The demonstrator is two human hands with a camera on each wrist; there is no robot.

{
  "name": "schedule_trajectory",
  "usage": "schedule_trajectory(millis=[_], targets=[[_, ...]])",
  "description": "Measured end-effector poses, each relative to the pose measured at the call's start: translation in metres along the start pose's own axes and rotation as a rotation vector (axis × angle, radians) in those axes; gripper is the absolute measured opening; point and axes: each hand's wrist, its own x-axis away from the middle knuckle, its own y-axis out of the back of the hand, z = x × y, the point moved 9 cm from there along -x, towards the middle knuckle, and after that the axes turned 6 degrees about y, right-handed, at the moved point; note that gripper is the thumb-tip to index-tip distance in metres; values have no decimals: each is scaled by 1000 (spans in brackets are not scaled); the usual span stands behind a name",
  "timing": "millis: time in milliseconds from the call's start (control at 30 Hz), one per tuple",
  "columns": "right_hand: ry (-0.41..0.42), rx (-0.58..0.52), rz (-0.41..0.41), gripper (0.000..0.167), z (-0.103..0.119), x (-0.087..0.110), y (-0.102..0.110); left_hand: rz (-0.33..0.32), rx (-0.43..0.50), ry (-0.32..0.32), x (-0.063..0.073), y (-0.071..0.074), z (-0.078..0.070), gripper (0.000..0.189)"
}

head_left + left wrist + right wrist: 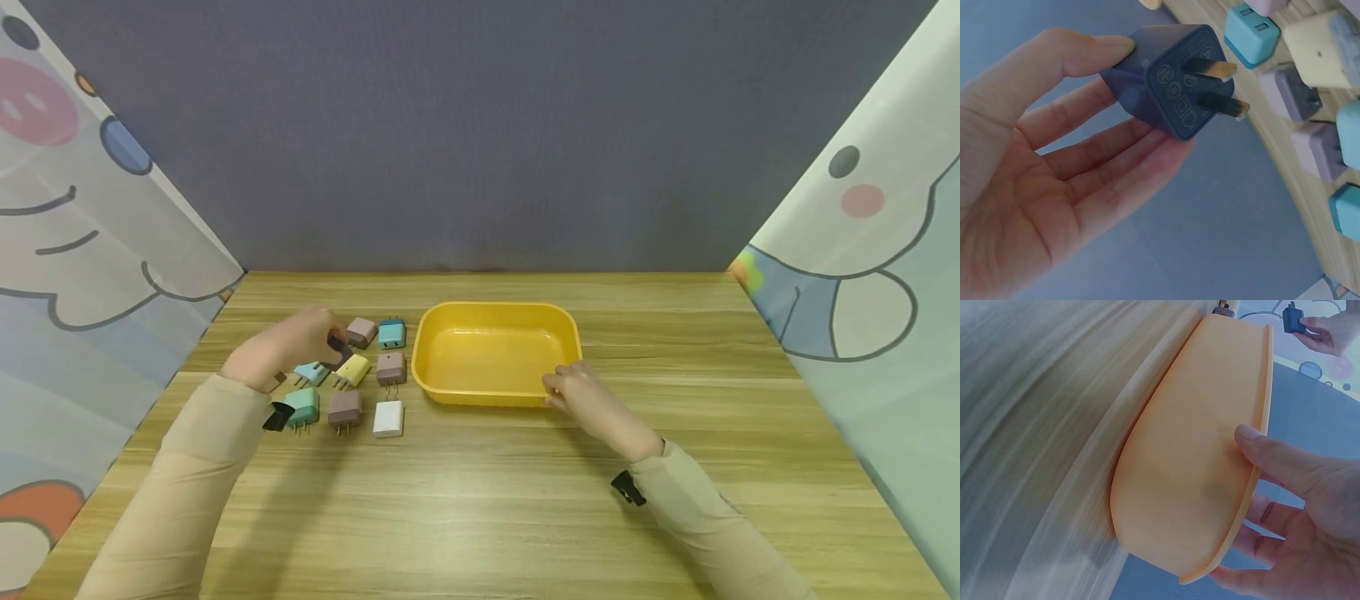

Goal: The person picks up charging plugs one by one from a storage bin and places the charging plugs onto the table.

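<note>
My left hand pinches a dark charger plug between thumb and fingers, above a group of chargers on the table's left side. Two metal prongs stick out from the plug's face in the left wrist view. Below and beside that hand lie a yellow charger, a light blue one and a green one. At the tray's near right corner, my right hand grips the rim of a yellow plastic tray, thumb on the outer wall and fingers over the edge. Nothing lies in the tray.
More chargers lie left of the tray: a white one, mauve ones and a blue one. A dark grey panel rises behind the wooden table. Cartoon-printed sheets flank both sides.
</note>
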Motion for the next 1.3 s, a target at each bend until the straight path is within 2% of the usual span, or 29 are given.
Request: schedule_trajectory(millis=[267, 500, 733, 1000, 1300], targets=[[7, 9, -4, 25, 0, 0, 0, -23, -4, -32, 6, 0, 12, 15], [11, 13, -9, 27, 1, -1, 2, -24, -11, -6, 14, -2, 25, 18], [5, 11, -8, 26, 0, -1, 1, -11, -21, 4, 21, -10, 36, 18], [-15, 5, 21, 24, -2, -1, -1, -32, -6, 26, 26, -18, 58, 17], [-11, 9, 14, 24, -1, 0, -1, -19, 7, 57, 34, -25, 76, 21]])
